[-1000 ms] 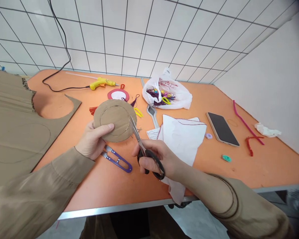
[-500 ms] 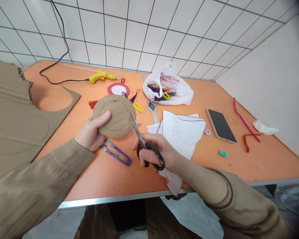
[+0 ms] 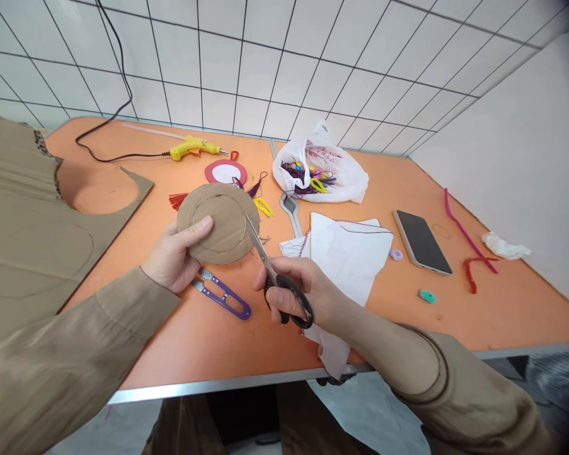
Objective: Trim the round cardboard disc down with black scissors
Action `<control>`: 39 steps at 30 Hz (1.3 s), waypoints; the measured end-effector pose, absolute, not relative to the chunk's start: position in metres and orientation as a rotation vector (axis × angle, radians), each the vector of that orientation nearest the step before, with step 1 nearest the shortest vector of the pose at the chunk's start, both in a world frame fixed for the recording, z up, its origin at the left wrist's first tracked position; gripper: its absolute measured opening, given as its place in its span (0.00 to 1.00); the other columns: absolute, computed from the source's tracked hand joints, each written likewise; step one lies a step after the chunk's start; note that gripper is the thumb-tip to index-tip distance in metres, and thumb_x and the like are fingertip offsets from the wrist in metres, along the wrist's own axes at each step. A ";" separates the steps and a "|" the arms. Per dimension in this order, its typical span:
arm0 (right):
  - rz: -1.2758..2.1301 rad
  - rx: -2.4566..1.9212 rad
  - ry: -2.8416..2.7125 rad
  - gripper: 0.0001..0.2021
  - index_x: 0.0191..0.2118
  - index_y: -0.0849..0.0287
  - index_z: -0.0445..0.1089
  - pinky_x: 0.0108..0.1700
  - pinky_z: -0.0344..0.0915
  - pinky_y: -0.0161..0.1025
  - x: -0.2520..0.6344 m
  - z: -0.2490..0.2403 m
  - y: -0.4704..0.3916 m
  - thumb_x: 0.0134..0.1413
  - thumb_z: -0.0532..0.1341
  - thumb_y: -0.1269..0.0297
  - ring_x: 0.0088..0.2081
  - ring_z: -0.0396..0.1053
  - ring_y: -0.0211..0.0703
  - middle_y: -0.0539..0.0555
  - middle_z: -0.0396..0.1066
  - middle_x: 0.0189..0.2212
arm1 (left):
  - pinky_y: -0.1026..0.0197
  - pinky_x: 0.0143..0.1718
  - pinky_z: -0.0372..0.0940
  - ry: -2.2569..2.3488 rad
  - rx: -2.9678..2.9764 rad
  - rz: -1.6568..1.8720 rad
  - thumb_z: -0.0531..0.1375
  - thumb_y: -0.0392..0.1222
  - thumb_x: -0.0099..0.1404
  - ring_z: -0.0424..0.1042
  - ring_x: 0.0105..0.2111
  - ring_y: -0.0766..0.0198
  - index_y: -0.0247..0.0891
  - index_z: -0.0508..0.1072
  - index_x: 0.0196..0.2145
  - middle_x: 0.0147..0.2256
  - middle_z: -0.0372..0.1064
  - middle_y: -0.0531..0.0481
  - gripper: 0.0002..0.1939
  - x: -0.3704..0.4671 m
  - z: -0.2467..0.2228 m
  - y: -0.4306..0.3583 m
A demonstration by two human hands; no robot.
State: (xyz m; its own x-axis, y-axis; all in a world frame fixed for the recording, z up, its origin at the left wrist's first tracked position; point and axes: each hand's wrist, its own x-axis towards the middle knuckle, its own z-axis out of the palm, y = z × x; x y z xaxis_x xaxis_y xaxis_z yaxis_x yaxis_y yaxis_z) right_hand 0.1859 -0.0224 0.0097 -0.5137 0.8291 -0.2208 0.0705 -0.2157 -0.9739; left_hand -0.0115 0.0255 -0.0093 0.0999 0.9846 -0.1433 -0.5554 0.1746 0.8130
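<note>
A round cardboard disc (image 3: 213,230) with a circle drawn inside its rim is pinched at its left side by my left hand (image 3: 177,256), thumb on top. My right hand (image 3: 298,291) is closed round the black handles of a pair of scissors (image 3: 264,254). The scissor blades lie at the disc's right part, along the drawn line; one blade seems to pass through the cardboard. Beneath the disc, purple thread snips (image 3: 224,296) rest on the orange table (image 3: 194,354). A white cloth (image 3: 346,253) with dark red edge stitching lies beyond my right hand.
A large cardboard sheet (image 3: 23,246) covers the left side. At the back are a yellow glue gun (image 3: 194,148), a red-rimmed round piece (image 3: 225,171) and a plastic bag (image 3: 346,177) of threads. A phone (image 3: 422,242) and pipe cleaners (image 3: 477,268) lie to the right.
The scissor blades look closer together, the handles drawn in by my right hand. The disc stays in my left hand, almost unmoved; the whole view has shifted slightly.
</note>
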 end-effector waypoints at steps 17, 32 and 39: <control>1.784 -1.161 -1.502 0.12 0.28 0.61 0.63 0.20 0.56 0.29 0.184 0.010 -0.022 0.43 0.66 0.60 0.19 0.60 0.32 0.44 0.60 0.17 | 0.50 0.45 0.73 0.849 0.633 1.304 0.68 0.36 0.51 0.76 0.43 0.47 0.30 0.77 0.45 0.36 0.79 0.41 0.21 -0.009 -0.010 0.025; 1.886 -0.836 -1.500 0.23 0.37 0.62 0.66 0.26 0.59 0.33 0.194 -0.005 -0.020 0.50 0.64 0.44 0.24 0.65 0.36 0.52 0.70 0.22 | 0.54 0.43 0.73 0.896 0.532 1.256 0.64 0.35 0.55 0.77 0.42 0.50 0.29 0.77 0.43 0.38 0.78 0.41 0.16 -0.005 -0.006 0.024; 1.901 -0.856 -1.515 0.23 0.37 0.62 0.66 0.24 0.56 0.32 0.196 -0.002 -0.020 0.52 0.62 0.43 0.23 0.66 0.37 0.52 0.71 0.22 | 0.52 0.44 0.73 0.887 0.582 1.261 0.64 0.36 0.56 0.75 0.45 0.47 0.30 0.77 0.41 0.43 0.77 0.39 0.14 -0.007 -0.005 0.025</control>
